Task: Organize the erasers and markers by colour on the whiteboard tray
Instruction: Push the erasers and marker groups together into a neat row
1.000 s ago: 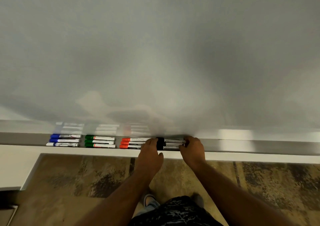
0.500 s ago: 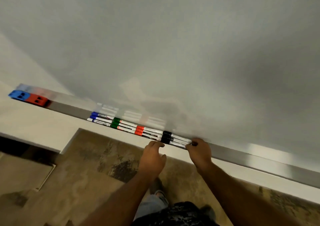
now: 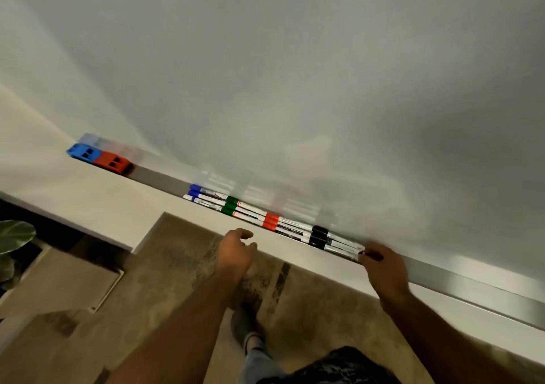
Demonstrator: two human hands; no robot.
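Right hand [image 3: 385,268] fingers pinching the end of the black markers [image 3: 330,240] on the whiteboard tray [image 3: 472,277], left hand [image 3: 236,249] fingers loosely spread just below the tray, red markers [image 3: 283,224], green markers [image 3: 239,205], blue markers [image 3: 203,193] beyond, red eraser [image 3: 113,162] touching blue eraser [image 3: 82,151] farthest left.

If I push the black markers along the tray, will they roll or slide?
The black markers look round and smooth, so they'd probably slide lengthwise easily. Sideways they'd likely roll, though the tray lip and neighbouring red markers should contain them. Probably light and rigid.
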